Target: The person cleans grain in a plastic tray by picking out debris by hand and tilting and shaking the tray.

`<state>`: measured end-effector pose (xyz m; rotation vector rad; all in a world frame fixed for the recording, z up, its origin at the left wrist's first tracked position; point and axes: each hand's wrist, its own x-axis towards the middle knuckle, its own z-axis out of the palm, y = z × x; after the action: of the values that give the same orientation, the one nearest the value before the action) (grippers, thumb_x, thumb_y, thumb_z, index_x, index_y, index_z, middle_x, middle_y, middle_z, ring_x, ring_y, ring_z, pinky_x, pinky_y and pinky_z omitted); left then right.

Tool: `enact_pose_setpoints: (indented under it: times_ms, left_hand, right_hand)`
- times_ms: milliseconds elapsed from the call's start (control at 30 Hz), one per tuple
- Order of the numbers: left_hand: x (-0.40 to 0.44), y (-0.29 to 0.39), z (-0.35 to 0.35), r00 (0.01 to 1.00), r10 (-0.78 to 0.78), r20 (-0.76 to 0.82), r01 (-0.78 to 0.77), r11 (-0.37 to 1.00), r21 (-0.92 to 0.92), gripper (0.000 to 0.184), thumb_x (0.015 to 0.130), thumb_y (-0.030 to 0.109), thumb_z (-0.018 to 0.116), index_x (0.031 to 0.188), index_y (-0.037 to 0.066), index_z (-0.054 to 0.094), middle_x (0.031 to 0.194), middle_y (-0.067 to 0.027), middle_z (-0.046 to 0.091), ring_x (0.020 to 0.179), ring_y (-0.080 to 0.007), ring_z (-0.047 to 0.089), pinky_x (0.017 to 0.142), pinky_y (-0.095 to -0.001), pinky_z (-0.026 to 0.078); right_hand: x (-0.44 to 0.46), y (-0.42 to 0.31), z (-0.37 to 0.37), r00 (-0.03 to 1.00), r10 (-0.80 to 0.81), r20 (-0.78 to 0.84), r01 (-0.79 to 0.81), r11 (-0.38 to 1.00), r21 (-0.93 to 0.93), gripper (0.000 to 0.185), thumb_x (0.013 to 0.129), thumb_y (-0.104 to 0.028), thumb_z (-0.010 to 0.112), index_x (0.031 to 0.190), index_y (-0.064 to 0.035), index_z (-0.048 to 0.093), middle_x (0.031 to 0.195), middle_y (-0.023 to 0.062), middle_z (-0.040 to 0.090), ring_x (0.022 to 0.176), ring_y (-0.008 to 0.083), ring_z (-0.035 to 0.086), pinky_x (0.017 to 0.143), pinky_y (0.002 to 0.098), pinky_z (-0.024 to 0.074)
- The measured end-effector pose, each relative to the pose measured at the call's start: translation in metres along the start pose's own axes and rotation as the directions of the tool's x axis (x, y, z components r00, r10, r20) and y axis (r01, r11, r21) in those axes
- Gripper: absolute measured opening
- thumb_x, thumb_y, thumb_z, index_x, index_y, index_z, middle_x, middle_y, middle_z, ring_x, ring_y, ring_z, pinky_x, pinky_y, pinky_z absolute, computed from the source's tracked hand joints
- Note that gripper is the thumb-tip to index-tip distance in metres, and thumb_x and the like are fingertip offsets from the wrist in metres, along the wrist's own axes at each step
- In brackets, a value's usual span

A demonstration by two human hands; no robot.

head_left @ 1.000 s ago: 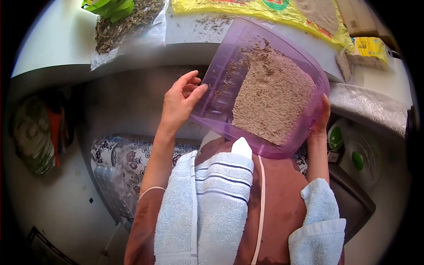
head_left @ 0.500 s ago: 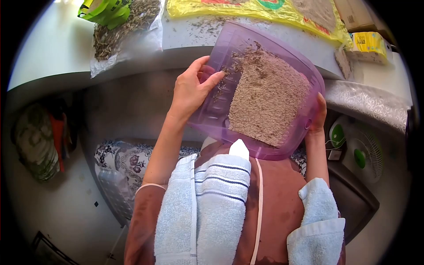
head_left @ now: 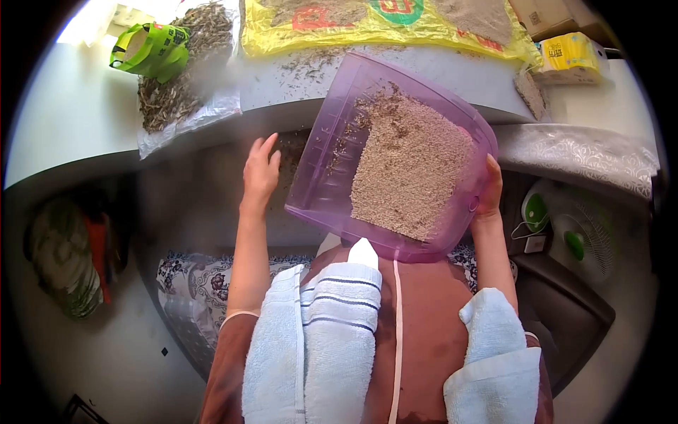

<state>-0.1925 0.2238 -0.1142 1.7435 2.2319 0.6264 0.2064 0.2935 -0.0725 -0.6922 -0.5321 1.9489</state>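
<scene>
A translucent purple plastic bin (head_left: 321, 177) is tilted in front of my body, over the table's near edge. Pale beige grains (head_left: 413, 166) fill its right part, with darker brown bits (head_left: 381, 102) gathered along the upper left of the heap. More bits are scattered over the bin's bare left side. My right hand (head_left: 489, 191) grips the bin's right rim; most of its fingers are hidden by the wall. To the left of the bin, my left hand (head_left: 261, 173) is in the air with its fingers apart, touching nothing.
On the table (head_left: 265, 81) lie a yellow printed sheet (head_left: 282, 44) bearing grain and a clear sheet with brown husks (head_left: 159, 106). A green bag (head_left: 166, 53) rests there too. A yellow tissue pack (head_left: 565, 56) stands at right. Below right is a fan (head_left: 586, 237).
My left hand has let go of the bin's left side and moved left and down. The bin appears slightly further left and lower in view, still held by my right hand.
</scene>
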Motion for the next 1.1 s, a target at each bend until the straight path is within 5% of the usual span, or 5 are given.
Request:
enact_pose_setpoints:
  times_ms: [200,267,400,667,1100]
  left_hand:
    - [-0.092,0.025,0.011,0.843,0.176,0.509,0.477,0.194,-0.857,0.079,0.083,0.024,0.068,0.145,0.006,0.023,0.146,-0.015,0.029,0.134,-0.0278,0.03,0.11,-0.0403,0.026]
    - [-0.09,0.081,0.022,0.936,0.165,0.311,0.348,-0.297,-0.889,0.081,0.082,0.028,0.069,0.145,0.006,0.022,0.145,-0.0131,0.031,0.135,-0.0257,0.029,0.111,-0.0413,0.024]
    - [-0.045,0.125,0.025,0.92,-0.265,0.288,0.079,-0.595,-0.8,0.047,0.091,0.024,0.051,0.132,0.006,0.038,0.126,-0.0145,0.049,0.119,-0.0269,0.046,0.101,-0.042,0.036]
    - [-0.031,0.093,0.009,0.954,-0.197,0.225,0.133,-0.394,-0.909,0.042,0.093,0.023,0.044,0.132,0.007,0.036,0.105,-0.0165,0.06,0.102,-0.0249,0.058,0.089,-0.0366,0.047]
    - [0.008,0.116,-0.009,0.989,-0.135,0.053,0.005,-0.335,-0.942,0.058,0.099,0.043,0.032,0.146,0.011,0.019,0.132,-0.0174,0.045,0.12,-0.0278,0.047,0.1,-0.0415,0.04]
  right_hand:
    - [0.002,0.022,0.01,0.998,-0.046,-0.034,0.047,0.998,0.051,0.064,0.084,-0.037,0.056,0.135,-0.0013,0.04,0.132,0.0136,0.05,0.12,0.0276,0.048,0.103,0.0408,0.0372]
    - [0.009,0.027,0.013,0.999,-0.044,-0.032,0.045,0.999,0.027,0.064,0.084,-0.036,0.056,0.136,-0.0022,0.039,0.133,0.0131,0.048,0.122,0.0272,0.047,0.104,0.0405,0.0361]
    - [0.009,0.034,0.02,0.987,-0.134,0.085,0.145,0.98,-0.136,0.075,0.078,-0.035,0.063,0.14,-0.0053,0.033,0.139,0.0107,0.042,0.127,0.0258,0.041,0.107,0.0396,0.031]
    - [0.035,0.004,0.038,0.988,0.093,0.121,0.023,0.692,-0.722,0.071,0.083,-0.032,0.063,0.142,-0.0075,0.034,0.138,0.0013,0.041,0.113,0.0139,0.044,0.099,0.0289,0.0328]
    - [0.018,0.018,0.043,0.984,-0.067,0.163,0.147,0.822,-0.55,0.086,0.068,-0.021,0.06,0.146,-0.0085,0.026,0.141,0.009,0.037,0.124,0.0204,0.04,0.105,0.0339,0.0296]
